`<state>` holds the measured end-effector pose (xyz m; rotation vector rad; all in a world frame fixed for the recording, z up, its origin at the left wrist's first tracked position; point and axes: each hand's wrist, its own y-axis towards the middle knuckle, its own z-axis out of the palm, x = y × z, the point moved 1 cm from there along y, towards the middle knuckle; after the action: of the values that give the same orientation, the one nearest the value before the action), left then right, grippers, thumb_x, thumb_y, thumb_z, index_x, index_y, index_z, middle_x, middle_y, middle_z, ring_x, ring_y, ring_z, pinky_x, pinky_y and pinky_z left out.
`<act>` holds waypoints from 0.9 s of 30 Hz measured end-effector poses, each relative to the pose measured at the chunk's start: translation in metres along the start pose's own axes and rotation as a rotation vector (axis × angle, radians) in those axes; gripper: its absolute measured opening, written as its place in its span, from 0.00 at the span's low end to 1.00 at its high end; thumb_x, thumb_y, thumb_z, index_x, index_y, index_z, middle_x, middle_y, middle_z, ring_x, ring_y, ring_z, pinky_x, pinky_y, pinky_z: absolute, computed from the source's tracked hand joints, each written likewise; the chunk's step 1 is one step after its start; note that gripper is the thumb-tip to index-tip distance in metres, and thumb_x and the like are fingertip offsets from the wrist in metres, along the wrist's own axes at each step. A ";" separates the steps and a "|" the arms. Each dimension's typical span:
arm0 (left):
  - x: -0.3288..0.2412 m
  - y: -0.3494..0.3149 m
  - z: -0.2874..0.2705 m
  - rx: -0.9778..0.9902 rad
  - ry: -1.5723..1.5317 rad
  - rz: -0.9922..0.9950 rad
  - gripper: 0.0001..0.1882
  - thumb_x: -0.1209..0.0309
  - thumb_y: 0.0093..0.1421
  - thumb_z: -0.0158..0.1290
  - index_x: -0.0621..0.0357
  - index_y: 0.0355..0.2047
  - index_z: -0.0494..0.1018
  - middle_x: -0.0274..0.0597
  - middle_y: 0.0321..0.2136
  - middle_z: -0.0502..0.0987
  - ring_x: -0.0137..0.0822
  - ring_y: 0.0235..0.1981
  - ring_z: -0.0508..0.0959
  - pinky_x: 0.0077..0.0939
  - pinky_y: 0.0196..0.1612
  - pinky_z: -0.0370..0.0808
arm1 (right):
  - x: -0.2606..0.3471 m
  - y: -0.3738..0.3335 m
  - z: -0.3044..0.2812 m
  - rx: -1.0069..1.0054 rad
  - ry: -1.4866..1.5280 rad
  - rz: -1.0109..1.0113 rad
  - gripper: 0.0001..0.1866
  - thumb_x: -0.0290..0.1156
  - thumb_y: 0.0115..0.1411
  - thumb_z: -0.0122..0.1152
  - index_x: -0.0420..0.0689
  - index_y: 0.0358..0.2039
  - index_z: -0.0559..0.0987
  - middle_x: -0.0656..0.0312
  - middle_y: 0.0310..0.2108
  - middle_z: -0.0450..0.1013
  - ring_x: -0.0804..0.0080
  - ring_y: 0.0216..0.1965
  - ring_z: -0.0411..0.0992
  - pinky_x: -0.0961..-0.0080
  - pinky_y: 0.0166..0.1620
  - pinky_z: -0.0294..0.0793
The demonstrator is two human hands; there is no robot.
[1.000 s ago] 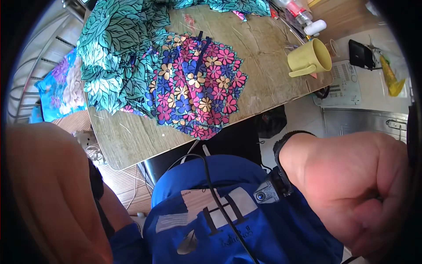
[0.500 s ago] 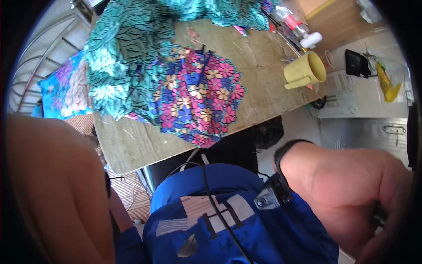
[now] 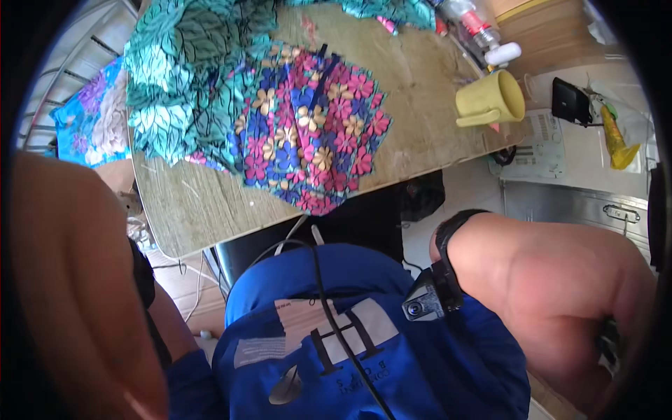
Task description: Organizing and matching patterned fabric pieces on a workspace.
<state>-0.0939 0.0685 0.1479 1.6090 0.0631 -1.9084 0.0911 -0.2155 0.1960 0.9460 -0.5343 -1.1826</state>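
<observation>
Both hands are raised close to the view, large and cut off at its rims. My left hand (image 3: pixel 70 280) fills the left side, above a dark wrist strap (image 3: pixel 143 273); its fingers are hidden. My right hand (image 3: pixel 546 287) bulges in at the right, with a black strap and a small camera (image 3: pixel 423 301) at its wrist. Its fingers bend away into the dark rim beside a small dark gap, and what they touch does not show. Ahead, a pink, blue and cream flowered cloth (image 3: pixel 315 133) lies on the wooden table (image 3: pixel 203 206), joined or overlapped by teal leaf-patterned fabric (image 3: pixel 182 77).
A yellow mug (image 3: pixel 490 101) lies on its side near the table's right edge. Behind it is a clear bottle (image 3: pixel 476 24). Farther right are a black object (image 3: pixel 570 101) and a yellow item (image 3: pixel 617 143). A black cable (image 3: pixel 322 294) crosses my blue shirt (image 3: pixel 448 371).
The view has shifted slightly, so the table and fabric sit higher and a little to the left. Both hands stay raised at the sides; the cloth lies as before.
</observation>
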 end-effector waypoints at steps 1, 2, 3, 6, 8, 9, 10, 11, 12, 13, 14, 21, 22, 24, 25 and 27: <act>-0.001 0.001 -0.009 0.031 0.003 -0.010 0.17 0.70 0.67 0.43 0.57 0.54 0.72 0.43 0.37 0.77 0.38 0.40 0.81 0.27 0.38 0.80 | -0.037 -0.011 -0.007 0.009 -0.004 -0.011 0.13 0.24 0.54 0.59 0.51 0.14 0.73 0.74 0.17 0.72 0.87 0.16 0.66 0.89 0.22 0.65; -0.003 0.001 -0.018 0.058 0.006 -0.020 0.17 0.70 0.67 0.43 0.57 0.54 0.72 0.43 0.37 0.77 0.38 0.40 0.81 0.27 0.38 0.80 | -0.045 -0.012 -0.008 0.016 -0.006 -0.022 0.13 0.24 0.54 0.59 0.51 0.14 0.73 0.74 0.17 0.72 0.87 0.16 0.66 0.89 0.22 0.65; -0.014 0.004 -0.001 0.040 0.025 -0.040 0.17 0.70 0.68 0.43 0.57 0.54 0.72 0.43 0.37 0.78 0.38 0.40 0.81 0.27 0.38 0.80 | -0.044 -0.009 0.000 0.013 0.041 -0.027 0.13 0.24 0.54 0.59 0.51 0.14 0.73 0.74 0.17 0.72 0.87 0.16 0.66 0.89 0.22 0.65; 0.014 0.028 0.030 -0.506 0.220 0.090 0.09 0.71 0.66 0.46 0.57 0.44 0.70 0.42 0.31 0.75 0.37 0.32 0.78 0.26 0.33 0.75 | -0.018 -0.036 -0.049 -0.056 -0.683 0.133 0.06 0.32 0.61 0.55 0.53 0.26 0.75 0.74 0.21 0.66 0.85 0.17 0.61 0.83 0.22 0.65; 0.061 0.039 -0.004 -1.156 0.433 0.212 0.03 0.74 0.61 0.53 0.57 0.33 0.69 0.38 0.25 0.72 0.30 0.26 0.74 0.21 0.30 0.70 | -0.014 -0.061 -0.083 -0.069 -1.147 0.266 0.04 0.31 0.65 0.51 0.48 0.35 0.75 0.68 0.27 0.69 0.83 0.21 0.63 0.84 0.25 0.65; 0.082 0.031 -0.008 -1.335 0.459 0.050 0.07 0.79 0.57 0.58 0.58 0.34 0.71 0.30 0.28 0.73 0.19 0.27 0.71 0.14 0.28 0.68 | -0.021 -0.070 -0.091 0.015 -1.025 0.677 0.07 0.28 0.67 0.49 0.41 0.40 0.74 0.62 0.32 0.74 0.82 0.25 0.66 0.84 0.29 0.67; 0.096 0.027 -0.008 -1.434 0.535 -0.109 0.05 0.78 0.57 0.58 0.58 0.33 0.73 0.28 0.27 0.74 0.19 0.26 0.71 0.14 0.29 0.68 | -0.025 -0.097 -0.120 0.177 -1.236 0.732 0.09 0.27 0.67 0.49 0.40 0.44 0.74 0.62 0.38 0.75 0.81 0.25 0.66 0.81 0.30 0.68; 0.107 0.024 -0.005 -1.510 0.585 -0.315 0.03 0.77 0.60 0.56 0.58 0.34 0.73 0.30 0.30 0.74 0.20 0.29 0.72 0.15 0.31 0.68 | -0.026 -0.110 -0.114 0.136 -1.309 0.941 0.11 0.27 0.65 0.53 0.40 0.47 0.74 0.60 0.44 0.75 0.83 0.27 0.67 0.82 0.32 0.69; 0.119 0.025 -0.007 -1.525 0.630 -0.417 0.03 0.76 0.58 0.57 0.57 0.33 0.74 0.29 0.30 0.74 0.19 0.29 0.72 0.15 0.31 0.68 | -0.023 -0.123 -0.117 0.149 -1.336 1.097 0.15 0.30 0.65 0.55 0.40 0.51 0.74 0.59 0.45 0.76 0.80 0.29 0.70 0.80 0.33 0.71; 0.131 0.025 -0.010 -1.509 0.762 -0.409 0.04 0.76 0.58 0.58 0.57 0.33 0.75 0.31 0.30 0.75 0.21 0.28 0.72 0.16 0.31 0.68 | -0.020 -0.139 -0.127 0.226 -1.370 1.062 0.17 0.32 0.64 0.56 0.41 0.52 0.73 0.58 0.47 0.75 0.77 0.31 0.71 0.77 0.34 0.71; 0.141 0.026 -0.013 -1.492 0.892 -0.403 0.04 0.76 0.57 0.58 0.57 0.33 0.75 0.33 0.30 0.76 0.22 0.28 0.73 0.17 0.30 0.69 | -0.021 -0.152 -0.132 0.302 -1.399 1.028 0.19 0.34 0.64 0.57 0.41 0.54 0.73 0.57 0.48 0.75 0.74 0.32 0.72 0.74 0.35 0.72; 0.175 0.032 -0.030 -1.425 1.357 -0.437 0.17 0.70 0.51 0.62 0.52 0.43 0.78 0.41 0.48 0.75 0.45 0.47 0.73 0.36 0.53 0.68 | -0.026 -0.156 -0.149 0.575 -1.737 1.035 0.22 0.38 0.57 0.64 0.51 0.52 0.76 0.57 0.28 0.75 0.59 0.28 0.74 0.68 0.31 0.72; 0.176 0.033 -0.029 -1.422 1.361 -0.437 0.17 0.70 0.51 0.62 0.52 0.43 0.78 0.41 0.48 0.75 0.45 0.47 0.73 0.36 0.53 0.68 | -0.028 -0.157 -0.151 0.594 -1.724 1.006 0.22 0.38 0.57 0.64 0.51 0.52 0.76 0.57 0.28 0.75 0.60 0.28 0.74 0.68 0.31 0.72; 0.179 0.035 -0.028 -1.396 1.442 -0.519 0.18 0.69 0.51 0.62 0.49 0.45 0.77 0.38 0.48 0.75 0.44 0.48 0.72 0.36 0.53 0.67 | -0.033 -0.158 -0.149 0.633 -1.764 1.021 0.22 0.38 0.56 0.65 0.50 0.52 0.76 0.58 0.28 0.76 0.60 0.28 0.74 0.68 0.32 0.73; 0.181 0.034 -0.029 -1.393 1.436 -0.539 0.20 0.69 0.50 0.62 0.47 0.46 0.77 0.36 0.50 0.74 0.44 0.49 0.71 0.37 0.53 0.67 | -0.034 -0.161 -0.152 0.646 -1.767 1.004 0.23 0.38 0.56 0.65 0.50 0.52 0.76 0.58 0.28 0.76 0.60 0.28 0.75 0.68 0.32 0.73; 0.180 0.035 -0.028 -1.394 1.445 -0.544 0.20 0.69 0.50 0.62 0.47 0.46 0.77 0.36 0.50 0.74 0.44 0.49 0.71 0.37 0.53 0.67 | -0.038 -0.164 -0.154 0.660 -1.767 0.930 0.23 0.39 0.55 0.65 0.49 0.52 0.76 0.59 0.29 0.76 0.61 0.28 0.75 0.68 0.32 0.74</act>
<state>-0.0619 -0.0250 -0.0093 1.4478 1.9795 -0.1515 0.1115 -0.1412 -0.0191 -0.2130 -2.5284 -0.6515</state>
